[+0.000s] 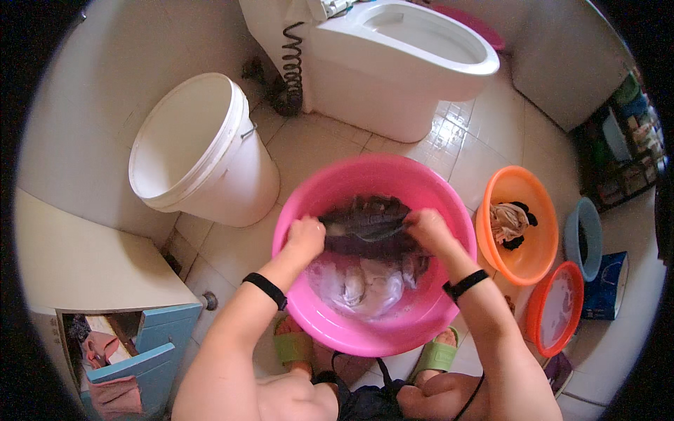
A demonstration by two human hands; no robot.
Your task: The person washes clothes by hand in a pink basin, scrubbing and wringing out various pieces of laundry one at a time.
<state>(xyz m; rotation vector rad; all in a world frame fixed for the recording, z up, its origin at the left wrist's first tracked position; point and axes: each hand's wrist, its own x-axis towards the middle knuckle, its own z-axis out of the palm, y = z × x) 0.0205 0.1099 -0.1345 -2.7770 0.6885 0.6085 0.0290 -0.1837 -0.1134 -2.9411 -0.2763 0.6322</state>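
A large pink basin [372,344] stands on the floor between my feet. Inside its far half, a dark, wet piece of cloth [368,228] is stretched between my two hands. My left hand [306,236] grips its left end close to the basin's wall, with the fingers curled in. At the opposite end, my right hand [427,228] holds the cloth in closed fingers. Pale wet laundry [368,288] lies in soapy water in the near half of the basin. The kind of garment in my hands cannot be made out.
A tall white bucket [232,175] stands at the left, a white toilet [393,91] at the back. To the right are an orange basin [540,231] with small clothes, a blue basin [593,238] and a red-orange basin [578,302]. A cabinet [105,259] with a blue door is nearby.
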